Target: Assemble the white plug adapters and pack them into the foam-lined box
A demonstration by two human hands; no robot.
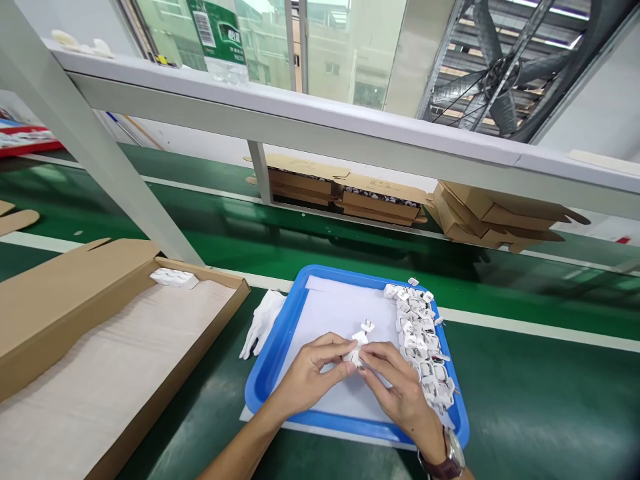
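Observation:
Over the middle of a blue tray (pixel 306 283) lined with white paper, both my hands meet at a small white plug piece (pixel 355 356). My left hand (pixel 317 373) pinches it from the left, fingertips and thumb closed. From the right, my right hand (pixel 397 387) grips the same piece between thumb and fingers. Just above my fingertips, a white part with metal prongs (pixel 367 326) sticks up; whether it is joined to the held piece cannot be told. Several white plug pieces (pixel 415 333) lie packed along the tray's right side.
An open cardboard box (pixel 225 303) at the left holds a white piece (pixel 174 278). A white glove (pixel 263 321) lies beside the tray. Behind are a metal frame (pixel 310 133), filled cartons (pixel 380 203), folded cardboard (pixel 490 213) and a bottle (pixel 220 40) on the ledge.

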